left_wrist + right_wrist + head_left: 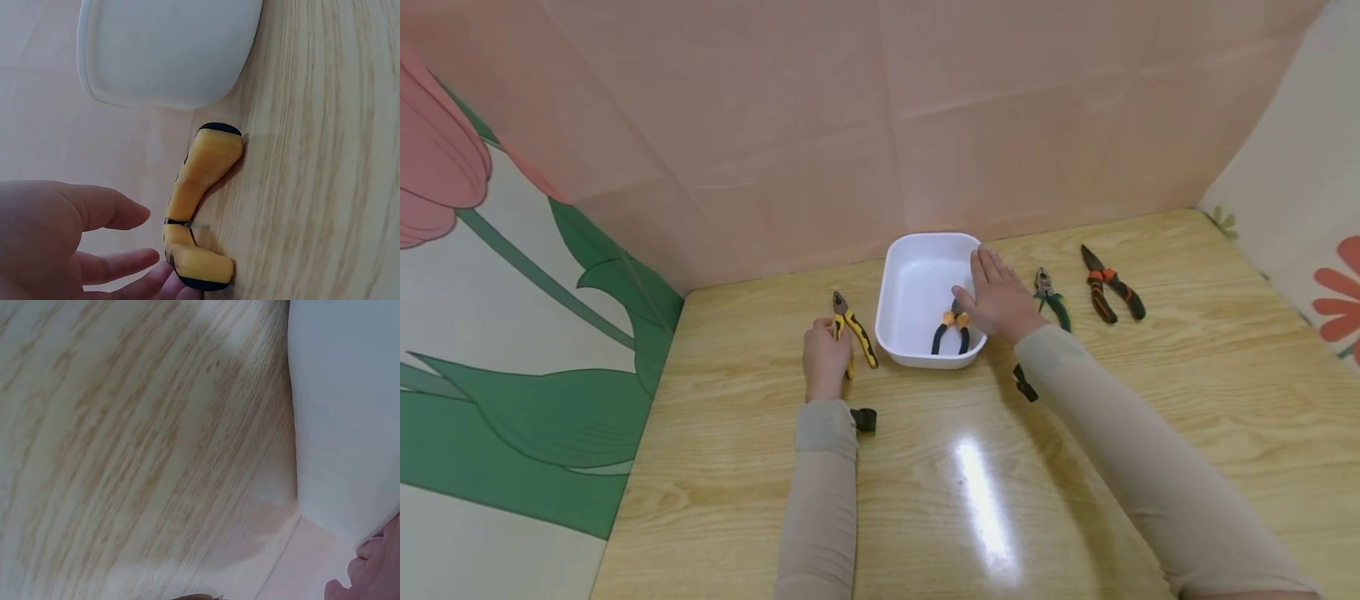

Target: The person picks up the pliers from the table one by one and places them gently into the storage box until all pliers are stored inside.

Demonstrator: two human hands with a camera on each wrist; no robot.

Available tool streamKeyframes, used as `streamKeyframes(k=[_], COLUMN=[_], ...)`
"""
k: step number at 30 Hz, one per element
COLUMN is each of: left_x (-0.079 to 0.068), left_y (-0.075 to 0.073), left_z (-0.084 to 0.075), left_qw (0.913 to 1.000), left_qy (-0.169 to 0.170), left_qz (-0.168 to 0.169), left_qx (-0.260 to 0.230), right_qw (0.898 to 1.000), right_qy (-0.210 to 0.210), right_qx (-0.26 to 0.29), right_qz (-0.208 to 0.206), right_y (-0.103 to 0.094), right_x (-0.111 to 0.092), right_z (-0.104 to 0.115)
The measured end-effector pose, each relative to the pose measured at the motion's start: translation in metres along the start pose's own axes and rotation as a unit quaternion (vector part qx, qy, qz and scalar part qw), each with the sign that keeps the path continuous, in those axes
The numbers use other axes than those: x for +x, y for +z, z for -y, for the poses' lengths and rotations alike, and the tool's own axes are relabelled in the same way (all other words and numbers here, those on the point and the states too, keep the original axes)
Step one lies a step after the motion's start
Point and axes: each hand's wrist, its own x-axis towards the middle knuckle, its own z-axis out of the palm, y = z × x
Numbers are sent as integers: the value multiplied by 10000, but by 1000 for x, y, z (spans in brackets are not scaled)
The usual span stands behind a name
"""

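Note:
My left hand (pixel 827 358) is at the yellow-and-black pliers (pixel 862 340), which lie with handles spread on the table. In the left wrist view, thumb and fingers stay apart; some fingertips reach the lower handle of the pliers (pixel 209 156), and I cannot tell how firmly they touch. My right hand (pixel 1000 304) lies with extended fingers along the right rim of a white plastic tub (pixel 910 360). Inside the tub sit pliers with black-and-orange handles (pixel 950 319). In the right wrist view, only a few fingers (pixel 369 569) show, against the tub wall (pixel 350 419).
Right of the tub lie green-handled pliers (pixel 1058 310), partly behind my right hand, and black-and-orange long-nose pliers (pixel 1103 287). The wooden table (pixel 715 467) meets a pink covered wall (pixel 775 167) just behind the tub.

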Motion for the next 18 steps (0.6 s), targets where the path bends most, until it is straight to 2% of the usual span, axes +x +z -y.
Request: streamKeyframes(k=[7, 18], left_x=[0, 1], left_y=[1, 1], left_z=[0, 3], left_qw=[9993, 9991], left_qy=[-289, -249], left_qz=[214, 347], left_qx=[22, 58], right_qw=[10000, 10000], right_qy=[-12, 1], right_qx=[-3, 8], right_qz=[0, -21], right_y=[1, 2], right_x=[1, 1], right_z=[-1, -1])
